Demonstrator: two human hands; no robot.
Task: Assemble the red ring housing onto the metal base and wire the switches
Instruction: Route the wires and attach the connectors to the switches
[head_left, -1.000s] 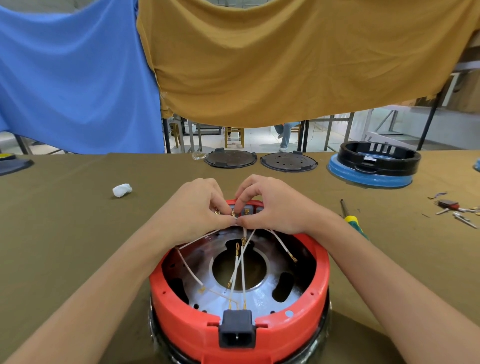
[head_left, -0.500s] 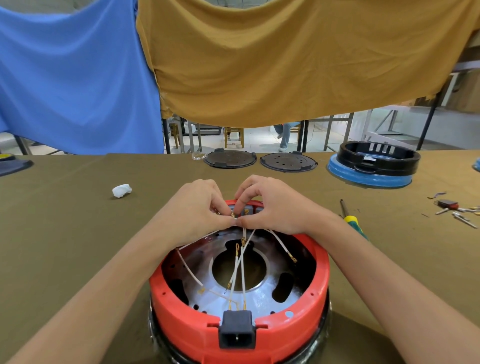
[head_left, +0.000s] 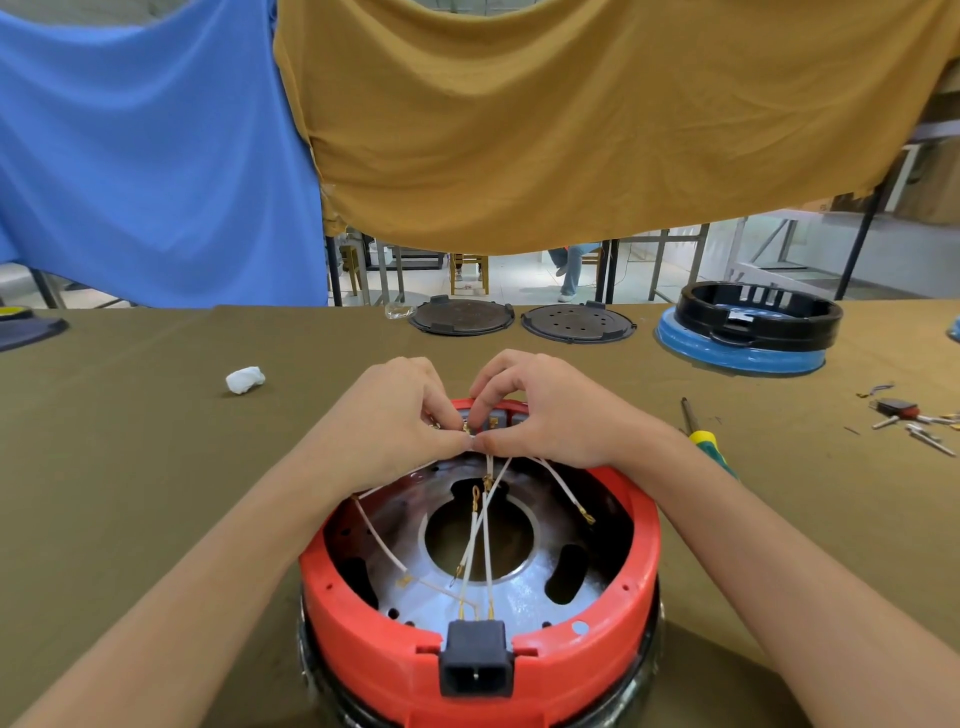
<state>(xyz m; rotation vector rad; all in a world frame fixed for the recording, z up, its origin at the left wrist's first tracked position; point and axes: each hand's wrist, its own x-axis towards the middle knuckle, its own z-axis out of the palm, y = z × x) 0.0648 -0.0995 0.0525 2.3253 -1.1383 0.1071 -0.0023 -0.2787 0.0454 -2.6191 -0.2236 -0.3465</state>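
Between the earlier frames and now, nothing shifts visibly. We keep our left hand (head_left: 395, 415) and right hand (head_left: 545, 410) pinched on a white wire (head_left: 475, 441) at the far switches (head_left: 493, 418), steadying its terminal. Red ring housing (head_left: 644, 545) sits on metal base (head_left: 519, 597), directly before us.

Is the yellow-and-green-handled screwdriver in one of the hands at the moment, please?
No, the yellow-and-green-handled screwdriver lies on the olive table cloth beside the right forearm.
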